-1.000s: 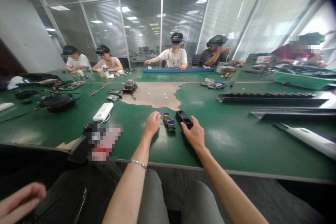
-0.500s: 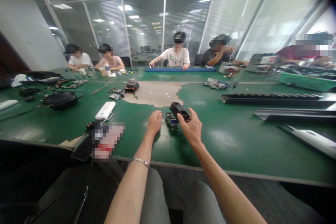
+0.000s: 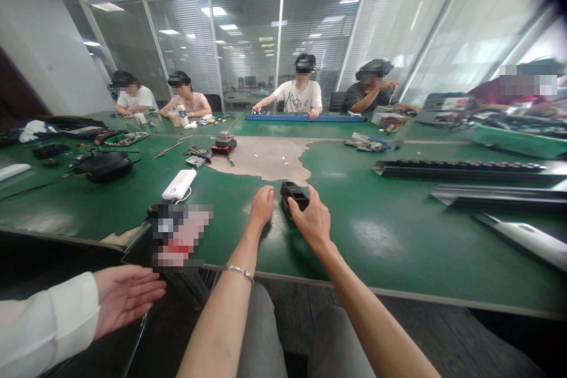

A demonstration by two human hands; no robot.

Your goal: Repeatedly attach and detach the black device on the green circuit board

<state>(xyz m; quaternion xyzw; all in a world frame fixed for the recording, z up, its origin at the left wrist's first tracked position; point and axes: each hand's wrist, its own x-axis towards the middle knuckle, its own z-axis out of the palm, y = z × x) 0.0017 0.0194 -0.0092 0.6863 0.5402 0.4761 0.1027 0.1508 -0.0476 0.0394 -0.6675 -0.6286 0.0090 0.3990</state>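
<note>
My right hand (image 3: 312, 218) grips a black plastic housing (image 3: 293, 191) with rectangular openings, thumb on the near side and fingers on the far side. The housing is low over the table, above a green circuit board (image 3: 284, 210). Only a sliver of the board shows; whether the two touch I cannot tell. Just left of them, my left hand (image 3: 262, 207) is at the tabletop with its fingers curled in. Its inner side is hidden, so anything inside it cannot be made out.
Another person's open hand (image 3: 130, 298) reaches in from the lower left. A white power bank (image 3: 179, 184) and black bag (image 3: 104, 165) lie left. Metal rails (image 3: 460, 168) and a white panel (image 3: 525, 233) lie right. Several people sit across, one by a blue bar (image 3: 305, 118).
My right hand has brought the black housing down and left over the circuit board, hiding most of it. Another person's open hand has appeared at lower left. My left hand stays put.
</note>
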